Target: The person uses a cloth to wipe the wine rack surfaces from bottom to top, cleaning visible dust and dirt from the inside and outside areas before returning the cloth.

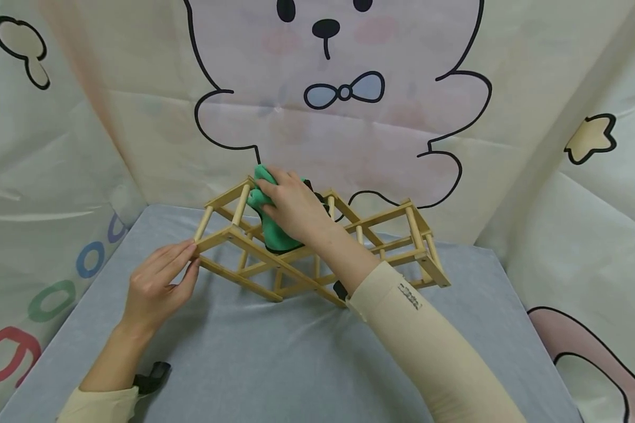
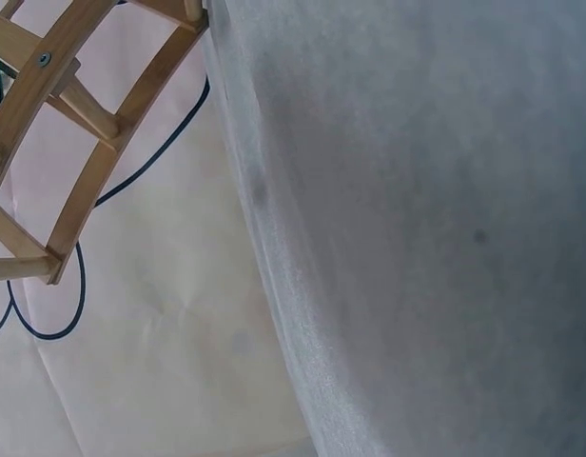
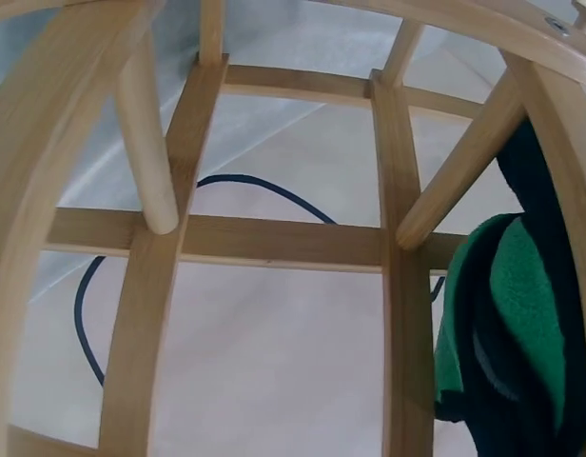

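Observation:
A folding rack of light wooden slats and round dowels [image 1: 286, 268] stands on the table in the head view. My left hand [image 1: 159, 282] pinches its left end corner between thumb and fingers. Over the rack's left part reaches my right hand [image 1: 296, 208], gripping a green cloth [image 1: 279, 236] against the slats. In the right wrist view the cloth [image 3: 531, 305], green with dark parts, hangs beside a dowel among the rack's bars [image 3: 407, 314]. The left wrist view catches only one end of the rack [image 2: 160, 81]. Neither wrist view shows a hand's grip.
A grey-blue cloth covers the table [image 1: 296, 364]. Behind it hangs a pale backdrop [image 1: 344, 129] with a cartoon bear, close to the rack's far side. Printed sheets [image 1: 47, 194] flank the table. A black wrist device [image 1: 152, 378] sits at my left wrist.

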The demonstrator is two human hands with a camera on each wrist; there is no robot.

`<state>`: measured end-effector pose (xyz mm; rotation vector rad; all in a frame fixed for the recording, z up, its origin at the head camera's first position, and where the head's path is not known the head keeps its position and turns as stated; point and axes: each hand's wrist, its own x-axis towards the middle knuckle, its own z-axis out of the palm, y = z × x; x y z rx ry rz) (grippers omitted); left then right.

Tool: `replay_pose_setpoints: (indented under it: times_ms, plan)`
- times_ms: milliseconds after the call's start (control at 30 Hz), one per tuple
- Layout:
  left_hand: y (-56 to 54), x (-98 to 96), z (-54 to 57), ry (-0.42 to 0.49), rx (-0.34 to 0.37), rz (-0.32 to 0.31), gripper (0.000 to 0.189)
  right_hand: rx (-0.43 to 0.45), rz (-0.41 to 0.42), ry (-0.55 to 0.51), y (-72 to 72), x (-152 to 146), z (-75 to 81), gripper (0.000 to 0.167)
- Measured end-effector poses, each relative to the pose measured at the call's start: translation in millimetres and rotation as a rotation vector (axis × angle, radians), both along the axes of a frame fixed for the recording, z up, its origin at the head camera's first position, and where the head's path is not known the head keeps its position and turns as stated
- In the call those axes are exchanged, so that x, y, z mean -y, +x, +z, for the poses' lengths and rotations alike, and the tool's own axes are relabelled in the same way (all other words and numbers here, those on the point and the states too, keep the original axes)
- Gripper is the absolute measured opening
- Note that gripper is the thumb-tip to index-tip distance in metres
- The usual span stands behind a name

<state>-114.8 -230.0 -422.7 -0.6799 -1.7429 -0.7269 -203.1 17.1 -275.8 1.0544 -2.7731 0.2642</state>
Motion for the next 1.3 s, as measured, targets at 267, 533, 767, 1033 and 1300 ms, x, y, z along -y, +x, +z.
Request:
replay_pose_setpoints:
  times_ms: [267,533,767,1033,1300]
  plan:
    - [0.6,-0.1,1.5,-0.016,0.006,0.013,0.029,-0.029,0.045,-0.087,7.8,-6,21.3,0.049]
    - [0.5,-4.3,-0.1,-0.025,0.02,0.015,0.029,-0.133,0.157,-0.295,18.9,-38,56.5,0.041]
    - [0.0,-2.2,0.5,0.0,0.028,0.015,0.03,-0.267,0.219,-0.362,27.0,-66,83.9,0.038]
    - [2.2,-7.5,8.9,0.04,-0.028,0.004,0.03,-0.404,0.179,-0.367,32.7,-111,99.1,0.034]
    - [2.8,-26.7,38.7,0.02,-0.069,0.024,0.037,-0.416,0.006,-0.333,40.6,-170,104.2,0.036]
